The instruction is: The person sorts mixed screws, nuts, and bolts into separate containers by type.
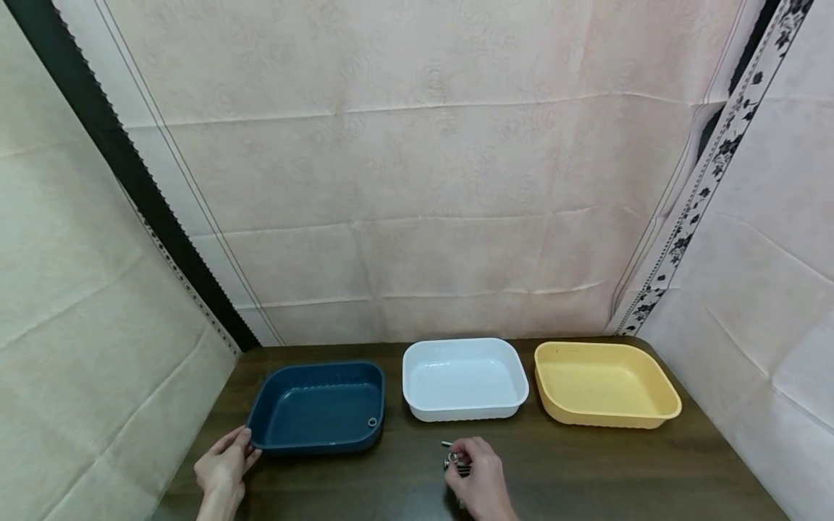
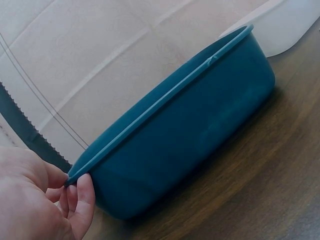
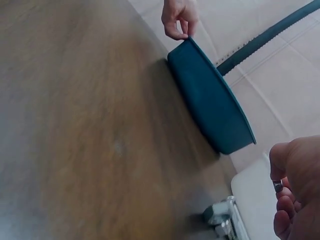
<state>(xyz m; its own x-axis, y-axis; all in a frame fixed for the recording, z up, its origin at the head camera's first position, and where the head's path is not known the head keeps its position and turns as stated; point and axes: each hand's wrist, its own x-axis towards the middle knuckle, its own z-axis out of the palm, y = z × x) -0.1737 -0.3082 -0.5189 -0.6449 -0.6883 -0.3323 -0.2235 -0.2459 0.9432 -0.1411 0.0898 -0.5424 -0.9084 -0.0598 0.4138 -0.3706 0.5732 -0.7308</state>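
My left hand [image 1: 224, 467] pinches the rim of the blue tray [image 2: 185, 135] at its near left corner, thumb and fingertips on the edge. Inside that tray, near its right end, lies a small ring-shaped metal nut [image 1: 372, 422]. In the right wrist view, a small grey metal nut [image 3: 278, 186] shows between the thumb and fingers of my right hand [image 3: 300, 185], largely covered by them. Seen from the head, the right hand is over a small group of shiny metal hardware [image 1: 449, 459] on the table, which it partly hides.
A white tray [image 1: 465, 414] stands in the middle, behind the hardware, and a yellow tray [image 1: 612, 418] to its right. All rest on a dark brown wooden table [image 1: 586, 470]. Pale patterned cloth [image 1: 430, 174] hangs behind and at both sides.
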